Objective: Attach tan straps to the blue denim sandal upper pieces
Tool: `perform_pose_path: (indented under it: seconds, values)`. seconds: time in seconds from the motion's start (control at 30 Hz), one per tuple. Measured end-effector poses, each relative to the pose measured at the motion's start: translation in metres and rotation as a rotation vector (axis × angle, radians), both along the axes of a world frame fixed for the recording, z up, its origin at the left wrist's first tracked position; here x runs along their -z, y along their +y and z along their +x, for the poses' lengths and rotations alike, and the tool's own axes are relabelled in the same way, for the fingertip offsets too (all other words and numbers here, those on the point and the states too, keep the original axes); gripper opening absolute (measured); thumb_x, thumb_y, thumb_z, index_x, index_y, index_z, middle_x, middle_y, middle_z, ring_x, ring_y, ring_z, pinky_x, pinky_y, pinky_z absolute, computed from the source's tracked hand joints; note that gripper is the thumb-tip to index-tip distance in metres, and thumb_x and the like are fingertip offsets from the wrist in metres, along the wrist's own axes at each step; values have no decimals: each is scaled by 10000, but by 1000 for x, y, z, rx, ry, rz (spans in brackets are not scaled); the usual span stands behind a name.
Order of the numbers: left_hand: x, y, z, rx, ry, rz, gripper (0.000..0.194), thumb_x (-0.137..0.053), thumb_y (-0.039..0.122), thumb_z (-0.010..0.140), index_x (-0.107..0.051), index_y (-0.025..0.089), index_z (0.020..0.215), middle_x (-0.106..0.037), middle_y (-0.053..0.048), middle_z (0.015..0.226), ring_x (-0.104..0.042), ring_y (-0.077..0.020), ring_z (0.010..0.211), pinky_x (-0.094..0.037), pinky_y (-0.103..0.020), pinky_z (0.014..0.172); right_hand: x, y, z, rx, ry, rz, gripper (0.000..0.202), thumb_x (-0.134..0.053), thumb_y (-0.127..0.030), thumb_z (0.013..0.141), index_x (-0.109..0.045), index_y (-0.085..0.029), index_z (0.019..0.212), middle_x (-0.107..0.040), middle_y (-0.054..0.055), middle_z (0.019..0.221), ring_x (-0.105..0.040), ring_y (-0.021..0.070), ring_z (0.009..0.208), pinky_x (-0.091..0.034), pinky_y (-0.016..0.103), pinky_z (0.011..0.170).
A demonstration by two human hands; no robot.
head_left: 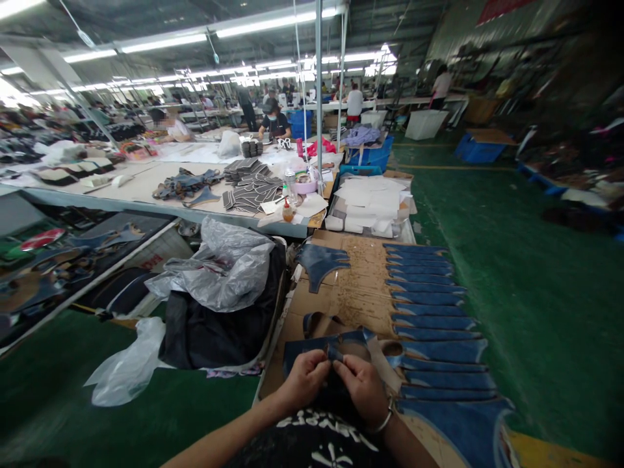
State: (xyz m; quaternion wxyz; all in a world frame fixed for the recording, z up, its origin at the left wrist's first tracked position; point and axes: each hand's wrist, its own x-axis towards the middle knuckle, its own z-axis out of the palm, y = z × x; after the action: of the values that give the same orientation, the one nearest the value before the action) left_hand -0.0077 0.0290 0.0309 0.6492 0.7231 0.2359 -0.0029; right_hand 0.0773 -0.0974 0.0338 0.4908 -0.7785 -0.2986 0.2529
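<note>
My left hand (pixel 307 375) and my right hand (pixel 363 385) are close together over the near end of a cardboard-topped bench. Fingers of both hands are closed in a pinch on a blue leather piece (pixel 335 353), a strap-like part of it showing between them. Other blue and tan leather parts (pixel 383 361) lie around and just beyond the hands. To the right, a row of overlapping blue leather pieces (pixel 431 320) runs along the bench edge. One flat blue leather piece (pixel 322 263) with pronged ends rests at the far left. My fingertips partly hide the held piece.
The brown cardboard surface (pixel 363 279) has glue-like stains. Left of it stands a bin with black material (pixel 214 331) and clear plastic (pixel 234 260). Ahead, a long table (pixel 141 188) carries stacked grey pieces (pixel 251 185) and a small bottle (pixel 287 211). White sheets (pixel 370 198) lie beyond the bench; people work farther back.
</note>
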Motion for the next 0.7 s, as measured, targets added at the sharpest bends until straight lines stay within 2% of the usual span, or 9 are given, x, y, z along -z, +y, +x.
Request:
perform_pose_path:
  seconds: [0.1,0.2,0.3,0.37,0.43,0.57,0.63,0.7]
  values:
    - [-3,-4,-2,4,-36,88,270,-432,296,794,-401,166,559,-361,47,542,-347,-79,522,-259,-201,481,0,-1,-1,19,-73,20,300,-488,-348,817,-522,-189,565,-498,-29,563,-479,124,572,-350,245,534]
    - [-8,-6,-3,11,-106,131,278,-440,305,803,-425,158,567,-367,41,568,-339,-84,554,-276,-203,511,-1,-2,-3,-14,153,95,287,-482,-391,818,-583,-183,648,-560,-12,599,-511,138,591,-394,246,533]
    - [-14,-6,-6,-16,-146,125,286,-457,327,809,-468,147,588,-378,34,596,-339,-91,590,-288,-205,538,-1,-5,-4,-88,400,181,319,-474,-447,817,-638,-177,865,-654,35,760,-582,186,715,-478,295,645]
    - [-14,-8,-8,-8,-155,92,295,-470,344,807,-487,142,593,-380,35,590,-340,-90,586,-279,-207,529,-1,-9,-3,-120,459,201,335,-504,-454,801,-635,-192,965,-675,53,863,-601,212,800,-489,339,751]
    - [-11,-11,-9,24,-149,72,311,-487,361,796,-504,136,582,-386,36,579,-342,-87,574,-269,-210,513,0,-14,0,-137,464,160,324,-542,-452,778,-646,-211,968,-687,49,869,-609,222,819,-487,351,786]
    - [1,-20,-9,2,-10,-50,350,-524,431,751,-536,132,570,-415,40,524,-338,-76,499,-241,-215,459,1,-21,6,-132,362,55,312,-553,-456,766,-672,-210,915,-699,49,815,-620,231,783,-507,323,710]
    - [5,-21,-10,2,42,-162,379,-554,481,719,-543,129,580,-419,44,504,-328,-68,465,-228,-212,439,0,-22,5,-110,355,90,330,-545,-458,768,-666,-199,934,-703,62,835,-628,235,775,-519,313,665]
    - [6,-20,-10,36,-3,-244,405,-592,512,689,-549,119,598,-430,41,540,-345,-62,481,-251,-201,448,-3,-22,1,-76,361,129,349,-555,-461,758,-659,-190,953,-707,67,855,-637,236,779,-529,298,646]
